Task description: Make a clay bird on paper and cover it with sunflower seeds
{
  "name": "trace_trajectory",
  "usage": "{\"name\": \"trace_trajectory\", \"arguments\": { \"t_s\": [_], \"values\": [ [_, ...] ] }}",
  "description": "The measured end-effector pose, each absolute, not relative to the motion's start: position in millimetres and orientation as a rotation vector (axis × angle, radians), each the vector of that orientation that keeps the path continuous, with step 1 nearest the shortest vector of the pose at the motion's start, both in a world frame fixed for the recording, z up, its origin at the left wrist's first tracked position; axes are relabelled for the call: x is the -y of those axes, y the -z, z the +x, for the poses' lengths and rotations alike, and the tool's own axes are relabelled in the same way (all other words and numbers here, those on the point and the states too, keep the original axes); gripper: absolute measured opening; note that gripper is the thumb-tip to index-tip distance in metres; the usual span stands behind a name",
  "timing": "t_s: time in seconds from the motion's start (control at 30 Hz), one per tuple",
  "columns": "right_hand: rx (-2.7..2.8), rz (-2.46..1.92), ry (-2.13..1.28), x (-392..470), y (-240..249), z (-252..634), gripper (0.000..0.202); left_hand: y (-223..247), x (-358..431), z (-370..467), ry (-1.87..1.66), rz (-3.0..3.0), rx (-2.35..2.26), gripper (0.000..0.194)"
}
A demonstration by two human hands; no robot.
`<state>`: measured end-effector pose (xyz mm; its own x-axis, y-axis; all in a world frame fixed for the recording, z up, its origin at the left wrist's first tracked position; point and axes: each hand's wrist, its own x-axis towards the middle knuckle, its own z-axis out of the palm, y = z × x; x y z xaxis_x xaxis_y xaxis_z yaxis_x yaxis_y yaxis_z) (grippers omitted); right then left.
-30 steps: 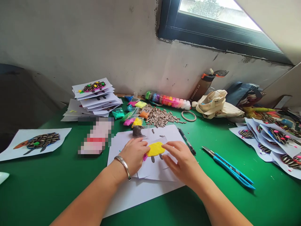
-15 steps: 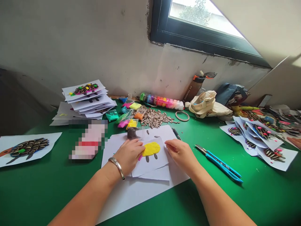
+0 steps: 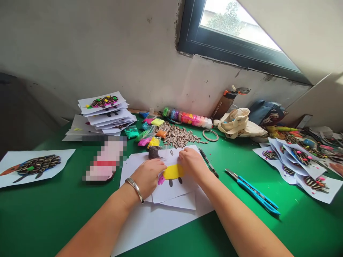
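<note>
My left hand [image 3: 150, 176], a silver bangle on its wrist, lies on the paper with its fingers resting at the left end of a flat yellow clay shape [image 3: 171, 172]. Pink clay [image 3: 161, 179] forms a small piece at that end, and two dark oval shapes sit below the yellow. My right hand [image 3: 190, 163] is over the upper right edge of the small white sheet [image 3: 171, 194], fingers closed in a pinch. Its fingertips are turned away, so what they hold is hidden. One loose sunflower seed [image 3: 172, 152] lies just left of them, near a bag of dark clay [image 3: 155, 152].
Behind the paper lie a pile of sunflower seeds [image 3: 179, 136], bags of coloured clay [image 3: 144, 141] and a tape ring [image 3: 210, 135]. A pen [image 3: 209, 163] and a blue cutter [image 3: 257, 194] are to the right. Seed pictures stand stacked [image 3: 103, 112] at left; another person's hand [image 3: 337, 168] shows far right.
My right hand has moved left and away from me, over the spot where a loose seed lay. My left hand stays by the yellow clay. The view has shifted slightly.
</note>
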<state>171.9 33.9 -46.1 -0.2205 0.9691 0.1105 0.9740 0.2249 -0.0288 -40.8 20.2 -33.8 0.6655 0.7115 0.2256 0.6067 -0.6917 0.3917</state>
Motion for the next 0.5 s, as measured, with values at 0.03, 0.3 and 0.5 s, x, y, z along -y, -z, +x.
{"name": "trace_trajectory", "arguments": {
  "t_s": [0.03,0.3,0.5],
  "values": [
    [2.377,-1.89,0.082,-34,47,171,0.019,33,-20,-40,-0.516,2.61,-1.046,0.035],
    [2.089,-1.941,0.193,-5,20,182,0.022,28,-17,-37,-0.498,2.619,-1.037,0.027],
    [2.001,-1.648,-0.257,53,29,184,0.018,20,-10,-32,-0.391,2.609,-0.989,0.015]
  ]
}}
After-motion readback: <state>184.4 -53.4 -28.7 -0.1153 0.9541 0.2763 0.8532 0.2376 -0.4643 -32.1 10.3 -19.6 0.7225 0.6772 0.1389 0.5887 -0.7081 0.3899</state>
